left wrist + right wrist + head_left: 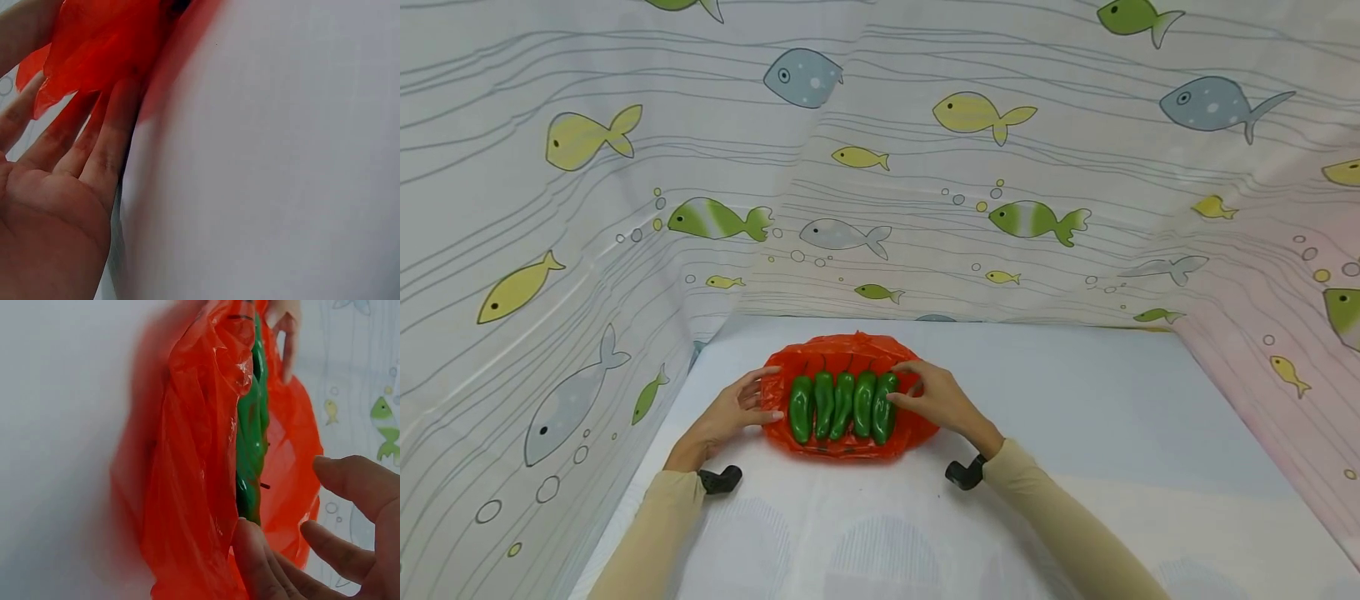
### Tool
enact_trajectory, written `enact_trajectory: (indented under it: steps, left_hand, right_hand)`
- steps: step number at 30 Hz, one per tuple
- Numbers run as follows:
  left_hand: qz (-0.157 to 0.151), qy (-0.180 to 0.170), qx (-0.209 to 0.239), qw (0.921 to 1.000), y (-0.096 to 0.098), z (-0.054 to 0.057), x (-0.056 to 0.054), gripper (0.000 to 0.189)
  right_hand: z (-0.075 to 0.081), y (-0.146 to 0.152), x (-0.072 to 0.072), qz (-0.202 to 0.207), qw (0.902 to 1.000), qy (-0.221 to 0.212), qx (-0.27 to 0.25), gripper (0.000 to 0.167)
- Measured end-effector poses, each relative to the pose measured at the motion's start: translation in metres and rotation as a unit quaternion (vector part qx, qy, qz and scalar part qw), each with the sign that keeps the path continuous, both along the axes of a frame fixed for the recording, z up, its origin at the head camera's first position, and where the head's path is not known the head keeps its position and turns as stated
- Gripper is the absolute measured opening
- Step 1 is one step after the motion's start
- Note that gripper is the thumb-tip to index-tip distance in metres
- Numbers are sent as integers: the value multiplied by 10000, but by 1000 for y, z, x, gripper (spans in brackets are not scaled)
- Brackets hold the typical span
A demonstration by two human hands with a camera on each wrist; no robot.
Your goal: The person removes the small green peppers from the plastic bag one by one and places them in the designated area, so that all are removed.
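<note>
Green peppers: five long, curved, glossy green peppers (843, 405), lying side by side inside a thin, crinkled red plastic bag (880, 452), with thin dark stems (850, 362) toward the far side.
Place of bag: on a flat white table (1075, 400), with mouth wide and facing up.
Left hand: bare left hand (726, 417) at the left end of the bag, with fingers long and apart, partly behind the red film in the left wrist view; cannot tell how firmly touching.
Right hand: bare right hand (938, 398) at the right end, with fingers spread and a little bent, near the outermost pepper; seemingly touching the bag rim; cannot tell about contact with the pepper.
Handling of peppers: by their look, rather light, firm, smooth, probably slippery; better to take around the thick middle, not by the stems, perhaps easy to break.
Handling of bag: probably very light, soft, quick to crumple, maybe to tear; better to take by gathered film at both ends, with support from below.
In the way: loose near side of the bag, standing up and hiding part of the peppers in the right wrist view.
Around: black devices (721, 479) at both wrists, beige sleeves (655, 525), pale cloth wall (910, 179) with printed fish behind.
</note>
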State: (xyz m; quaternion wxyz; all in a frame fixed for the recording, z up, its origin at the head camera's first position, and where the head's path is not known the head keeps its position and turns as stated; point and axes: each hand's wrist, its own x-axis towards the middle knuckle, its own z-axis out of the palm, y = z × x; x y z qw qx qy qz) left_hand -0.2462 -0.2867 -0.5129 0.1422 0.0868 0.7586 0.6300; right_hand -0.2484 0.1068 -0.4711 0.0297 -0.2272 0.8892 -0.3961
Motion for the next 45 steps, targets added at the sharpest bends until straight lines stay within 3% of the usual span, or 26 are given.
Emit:
enact_trajectory:
  steps: [7, 22, 29, 35, 39, 45]
  left_hand:
    - [-89, 51, -44, 9999, 3, 0, -1, 86]
    - [-208, -12, -84, 9997, 7, 4, 0, 85]
    - [-171, -47, -78, 9998, 7, 2, -1, 84]
    - [-134, -84, -72, 9998, 7, 2, -3, 84]
    - [-136, -123, -86, 9998, 6, 4, -3, 83]
    - [-116, -170, -274, 9994, 3, 4, -1, 82]
  right_hand:
    - [-4, -7, -8, 55, 9993, -353, 143, 58]
    - [-19, -17, -18, -165, 9982, -346, 470, 64]
    - [-22, -19, -18, -282, 9992, -69, 287, 65]
    - [-17, -19, -16, -407, 9991, -122, 17, 62]
    - [-16, -20, -15, -374, 9988, -245, -195, 62]
    - [-9, -21, -8, -31, 9932, -800, -847, 63]
